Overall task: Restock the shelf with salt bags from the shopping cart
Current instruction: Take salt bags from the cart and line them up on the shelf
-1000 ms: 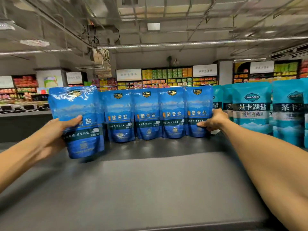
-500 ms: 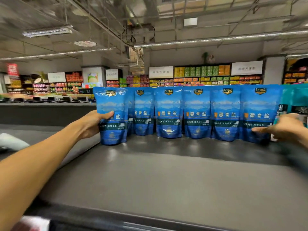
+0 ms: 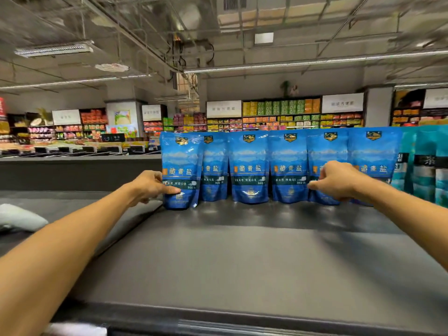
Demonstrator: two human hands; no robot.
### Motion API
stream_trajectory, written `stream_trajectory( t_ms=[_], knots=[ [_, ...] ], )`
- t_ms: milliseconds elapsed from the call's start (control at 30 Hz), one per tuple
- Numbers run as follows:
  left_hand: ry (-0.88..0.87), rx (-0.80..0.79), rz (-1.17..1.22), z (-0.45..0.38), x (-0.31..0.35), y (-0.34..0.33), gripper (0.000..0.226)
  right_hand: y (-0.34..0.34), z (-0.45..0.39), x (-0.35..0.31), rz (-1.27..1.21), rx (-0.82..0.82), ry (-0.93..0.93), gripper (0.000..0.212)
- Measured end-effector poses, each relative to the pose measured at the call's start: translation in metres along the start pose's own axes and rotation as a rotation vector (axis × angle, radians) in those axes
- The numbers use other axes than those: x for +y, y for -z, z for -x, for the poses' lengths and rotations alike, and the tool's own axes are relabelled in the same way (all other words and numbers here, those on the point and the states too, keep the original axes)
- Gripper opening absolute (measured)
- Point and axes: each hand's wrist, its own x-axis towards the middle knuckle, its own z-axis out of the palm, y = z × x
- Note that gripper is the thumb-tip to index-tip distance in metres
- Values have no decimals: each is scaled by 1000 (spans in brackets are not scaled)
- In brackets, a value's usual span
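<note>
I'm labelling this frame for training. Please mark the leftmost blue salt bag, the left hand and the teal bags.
leftmost blue salt bag [image 3: 182, 163]: head view, upper front panel.
left hand [image 3: 151, 186]: head view, back of the hand.
teal bags [image 3: 426, 166]: head view, front of one bag.

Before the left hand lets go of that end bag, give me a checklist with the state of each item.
1. End bag upright on the shelf: ok.
2. End bag in line with the row: not ok, it stands slightly forward and overlaps the next bag.
3. Left hand on the end bag, thumb across its front: ok.
4. Right hand steadying the row's right side: ok, though its fingers are curled and the exact contact is unclear.
5. Labels facing forward: ok.
6. More bags left in the cart: cannot tell, cart out of view.
</note>
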Motion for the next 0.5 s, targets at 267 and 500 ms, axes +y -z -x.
stream_trajectory(
  t_ms=[267,500],
  knots=[
    [6,57,110,6,1,-11,41,-6,40,-91,-67,-50,277,39],
    [121,27,75,23,1,-3,62,7,90,-144,-201,-49,468,43]
  ],
)
